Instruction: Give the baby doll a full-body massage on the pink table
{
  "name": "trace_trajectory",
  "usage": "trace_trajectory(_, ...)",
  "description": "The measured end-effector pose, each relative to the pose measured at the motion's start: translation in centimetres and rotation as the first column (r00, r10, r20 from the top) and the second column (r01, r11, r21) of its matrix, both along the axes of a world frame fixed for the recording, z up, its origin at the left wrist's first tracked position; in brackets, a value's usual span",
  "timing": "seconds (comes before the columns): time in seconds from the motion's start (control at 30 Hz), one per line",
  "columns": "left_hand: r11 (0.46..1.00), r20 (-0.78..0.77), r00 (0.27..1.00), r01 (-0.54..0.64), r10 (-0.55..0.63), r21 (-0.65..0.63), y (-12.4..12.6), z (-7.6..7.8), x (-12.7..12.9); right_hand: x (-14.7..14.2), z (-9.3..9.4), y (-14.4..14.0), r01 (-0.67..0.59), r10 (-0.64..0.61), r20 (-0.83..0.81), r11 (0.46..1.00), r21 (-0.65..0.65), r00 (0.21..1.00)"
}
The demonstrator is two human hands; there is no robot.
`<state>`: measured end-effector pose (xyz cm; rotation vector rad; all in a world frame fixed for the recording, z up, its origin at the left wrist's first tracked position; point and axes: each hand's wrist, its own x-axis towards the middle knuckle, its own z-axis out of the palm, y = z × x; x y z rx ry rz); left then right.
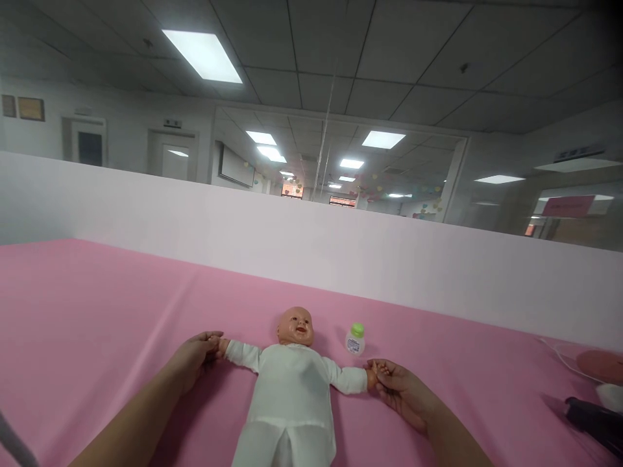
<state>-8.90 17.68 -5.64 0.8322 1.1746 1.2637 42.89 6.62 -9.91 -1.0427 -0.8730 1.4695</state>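
Observation:
A baby doll [294,389] in white long-sleeved clothes lies on its back on the pink padded surface [146,305], its head toward the far wall. Both of its arms are stretched out to the sides. My left hand [198,357] is closed around the doll's hand on the left. On the other side, my right hand [402,389] grips the doll's other hand between thumb and fingers. Just beyond that arm stands a small clear bottle [355,340] with a green cap and a printed label. The doll's lower legs run out of view at the bottom.
A low white wall [311,240] borders the far side of the pink surface. At the right edge lie a black object [594,418], partly cut off, and a clear item with an orange-pink round part [601,365]. A dark grey strip [14,441] shows at lower left.

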Motion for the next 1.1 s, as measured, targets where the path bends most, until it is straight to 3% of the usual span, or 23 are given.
trace_trajectory(0.33, 0.998, -0.019, 1.0, 0.022, -0.021, 0.051, -0.6, 0.3, 0.1, -0.7, 0.7, -0.3, 0.025, -0.025, 0.035, 1.0, -0.008, 0.999)
trace_trajectory(0.73, 0.998, -0.128, 0.992, 0.007, 0.0, 0.054, -0.3, -0.3, 0.3, -2.0, 1.0, 0.1, 0.082, -0.075, 0.271, 0.997, -0.013, 0.96)
trace_trajectory(0.9, 0.999, -0.111, 0.994, -0.02, 0.024, 0.042, -0.7, 0.5, 1.1, -2.0, 1.4, -0.2, 0.042, -0.039, 0.311, 0.999, -0.001, 0.95)
trace_trajectory(1.1, 0.998, -0.12, 0.991, -0.06, 0.058, -0.011, -0.8, 1.6, 1.8, -1.4, 2.1, -0.8, 0.038, -0.031, 0.225, 0.999, -0.027, 0.974)
